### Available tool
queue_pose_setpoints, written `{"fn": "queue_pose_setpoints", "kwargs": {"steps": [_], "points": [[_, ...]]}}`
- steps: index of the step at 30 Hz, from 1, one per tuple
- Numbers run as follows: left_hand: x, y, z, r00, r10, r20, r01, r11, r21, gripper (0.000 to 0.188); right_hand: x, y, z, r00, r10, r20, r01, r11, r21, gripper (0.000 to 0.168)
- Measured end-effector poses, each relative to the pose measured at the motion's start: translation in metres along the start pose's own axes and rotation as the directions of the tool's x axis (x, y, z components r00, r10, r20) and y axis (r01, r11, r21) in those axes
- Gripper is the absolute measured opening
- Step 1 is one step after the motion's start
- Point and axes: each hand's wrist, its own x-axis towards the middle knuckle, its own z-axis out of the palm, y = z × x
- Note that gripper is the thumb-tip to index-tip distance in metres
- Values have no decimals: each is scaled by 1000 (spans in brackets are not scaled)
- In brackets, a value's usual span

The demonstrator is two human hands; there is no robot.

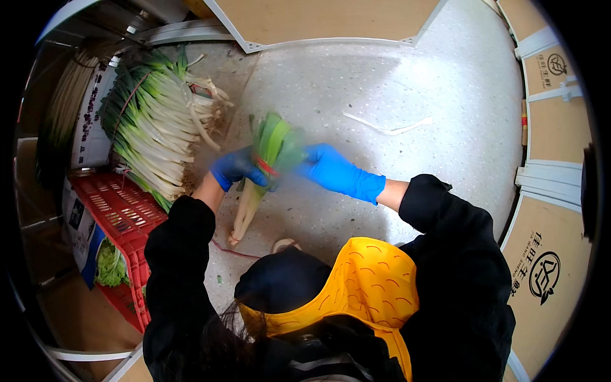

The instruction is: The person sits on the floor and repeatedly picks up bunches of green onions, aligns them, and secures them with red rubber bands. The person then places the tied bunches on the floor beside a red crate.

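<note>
In a blue glove, my left hand [240, 168] grips a small bunch of leeks [255, 191] around the middle, beside a red band [265, 166] that circles the stalks. The green tops point away from me and the white root ends point towards me. My right hand [329, 169], also gloved in blue, is at the right side of the green tops. Its fingertips are blurred, and whether they hold the leaves or the band I cannot tell. Left of both hands lies a large pile of leeks [157, 119], roots facing right.
A red plastic crate [114, 205] with leafy lettuce [110, 265] near it stands at the left. A white strip [389, 129] lies on the speckled floor [444, 86]. Tan panels in white frames [549, 243] line the right side, and another panel [329, 19] is ahead.
</note>
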Motion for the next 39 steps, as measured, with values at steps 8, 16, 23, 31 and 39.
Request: {"fn": "queue_pose_setpoints", "kwargs": {"steps": [8,16,23,31,39], "points": [[8,6,14,934,217,-285,-115,935,336,81,-10,17,7,977,78,-198,-88,995,-40,25],[28,-20,50,801,355,-482,-75,858,508,72,-2,13,18,952,77,-296,-102,992,-71,30],[17,6,23,888,281,-365,-138,918,372,59,-18,-5,28,967,-66,-247,43,994,-96,26],[5,2,7,908,220,-355,-132,958,256,53,-21,-1,31,976,-38,-214,-9,976,-218,32],[-2,7,16,919,219,-328,-181,973,142,54,-6,8,16,977,91,-194,-97,995,-23,39]]}}
